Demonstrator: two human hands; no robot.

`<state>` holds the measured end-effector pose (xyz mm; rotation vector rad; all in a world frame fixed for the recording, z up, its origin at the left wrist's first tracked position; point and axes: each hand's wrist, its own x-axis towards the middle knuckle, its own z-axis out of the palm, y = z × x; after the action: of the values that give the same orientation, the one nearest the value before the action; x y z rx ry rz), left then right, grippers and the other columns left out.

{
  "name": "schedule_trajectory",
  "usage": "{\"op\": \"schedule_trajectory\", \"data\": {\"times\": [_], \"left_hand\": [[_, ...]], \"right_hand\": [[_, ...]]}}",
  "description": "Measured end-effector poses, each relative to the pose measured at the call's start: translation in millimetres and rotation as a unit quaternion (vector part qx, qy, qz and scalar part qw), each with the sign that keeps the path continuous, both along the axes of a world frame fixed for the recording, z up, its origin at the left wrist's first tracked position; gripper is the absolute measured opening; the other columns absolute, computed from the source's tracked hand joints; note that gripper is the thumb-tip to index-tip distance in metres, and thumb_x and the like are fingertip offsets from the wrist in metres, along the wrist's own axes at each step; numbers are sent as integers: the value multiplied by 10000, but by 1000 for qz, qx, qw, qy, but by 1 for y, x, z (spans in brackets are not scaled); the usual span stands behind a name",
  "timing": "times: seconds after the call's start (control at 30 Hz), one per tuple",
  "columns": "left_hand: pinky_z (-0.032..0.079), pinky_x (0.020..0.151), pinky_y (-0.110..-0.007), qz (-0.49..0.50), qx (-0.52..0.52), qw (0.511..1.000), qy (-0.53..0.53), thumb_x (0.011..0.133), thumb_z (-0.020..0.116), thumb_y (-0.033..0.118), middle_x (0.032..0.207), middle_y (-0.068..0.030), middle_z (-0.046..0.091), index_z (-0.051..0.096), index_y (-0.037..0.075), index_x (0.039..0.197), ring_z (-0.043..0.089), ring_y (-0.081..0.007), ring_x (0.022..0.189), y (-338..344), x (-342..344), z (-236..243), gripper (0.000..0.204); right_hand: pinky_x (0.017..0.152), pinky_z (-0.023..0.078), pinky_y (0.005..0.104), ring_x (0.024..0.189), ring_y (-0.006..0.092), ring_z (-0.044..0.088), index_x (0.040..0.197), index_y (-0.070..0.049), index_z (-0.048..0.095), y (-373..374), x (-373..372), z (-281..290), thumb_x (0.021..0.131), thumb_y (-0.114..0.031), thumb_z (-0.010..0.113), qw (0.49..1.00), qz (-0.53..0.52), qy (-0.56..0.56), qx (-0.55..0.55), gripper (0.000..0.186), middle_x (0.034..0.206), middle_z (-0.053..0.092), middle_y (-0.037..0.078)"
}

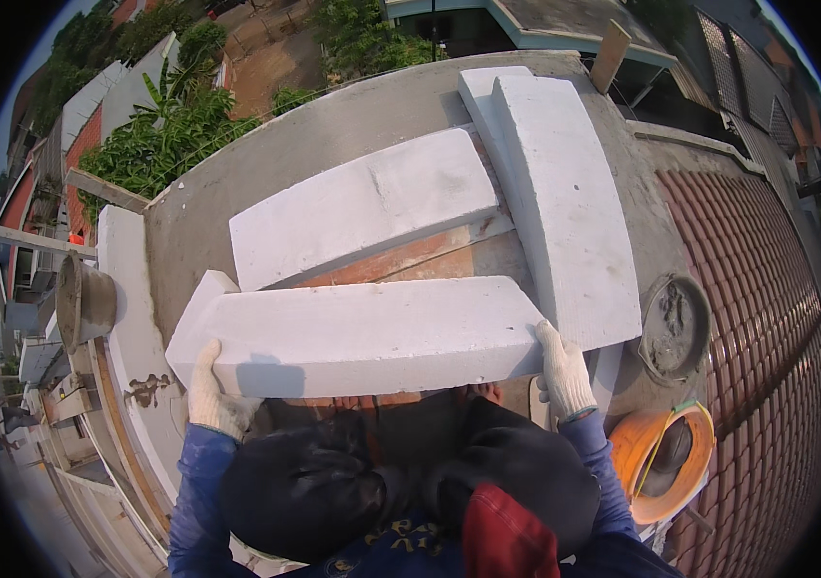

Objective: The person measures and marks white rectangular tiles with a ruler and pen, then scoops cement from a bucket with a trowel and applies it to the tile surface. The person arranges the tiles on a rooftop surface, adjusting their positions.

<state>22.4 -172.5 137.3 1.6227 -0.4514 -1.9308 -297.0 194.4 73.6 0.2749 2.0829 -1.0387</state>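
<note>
A long white lightweight concrete block (362, 332) lies crosswise in front of my knees, gripped at its two ends. My left hand (218, 393), in a white knitted glove, has its thumb up on the near face at the left end, its fingers hidden underneath. At the right end my right hand (565, 371), gloved alike, presses its fingers against the block's end. Just beyond, a second white block (367, 207) lies at a slant. Another long white block (569, 193) stretches away on the right, overlapping a further white block (483, 101).
To the right sit a round tub of grey mortar (673, 328) and an orange bucket (656, 458), beside a brown tiled roof (748, 279). A mortar-crusted bucket (85, 299) stands at the left on the white block wall (131, 289). A grey cement ledge (333, 120) runs along the far side.
</note>
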Motion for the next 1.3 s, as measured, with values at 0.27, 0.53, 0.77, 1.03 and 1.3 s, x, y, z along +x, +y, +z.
{"op": "schedule_trajectory", "data": {"times": [0.27,0.53,0.77,1.03,1.3], "left_hand": [[601,1161,-602,-87,-160,983,12,994,802,198,1568,-191,620,499,27,1611,644,-404,1430,-39,-45,58,708],[691,1042,-515,-141,-327,934,-25,988,825,271,1537,-212,647,497,-20,1593,722,-371,1342,-66,-99,124,748],[571,1185,-609,-209,-364,907,18,1030,786,324,1600,-217,610,470,-38,1628,627,-410,1463,-77,-153,160,767],[563,1185,-640,-311,-337,883,96,983,827,285,1575,-300,538,311,-90,1678,613,-461,1456,-79,-273,114,944],[499,1195,-712,-409,-257,856,183,947,859,234,1556,-321,525,282,-97,1682,624,-470,1422,-22,-368,39,991]], "right_hand": [[417,389,244,548,42,448,1360,13,684,55,47,-5,1048,-559,750,950,-93,-226,-196,656,856,635,1],[405,372,219,420,41,456,1275,50,676,62,45,-13,1006,-560,823,903,-21,-269,-333,683,629,569,-44],[416,363,221,416,54,476,1134,7,706,79,44,-3,966,-534,866,909,-44,-183,-371,589,611,585,-20],[421,354,256,434,77,484,1377,31,617,115,72,38,1031,-426,794,922,-151,-100,-342,599,609,568,-17],[610,449,262,699,85,573,1333,-8,638,160,129,4,1031,-491,759,962,-181,-7,-204,581,896,649,1]]}}
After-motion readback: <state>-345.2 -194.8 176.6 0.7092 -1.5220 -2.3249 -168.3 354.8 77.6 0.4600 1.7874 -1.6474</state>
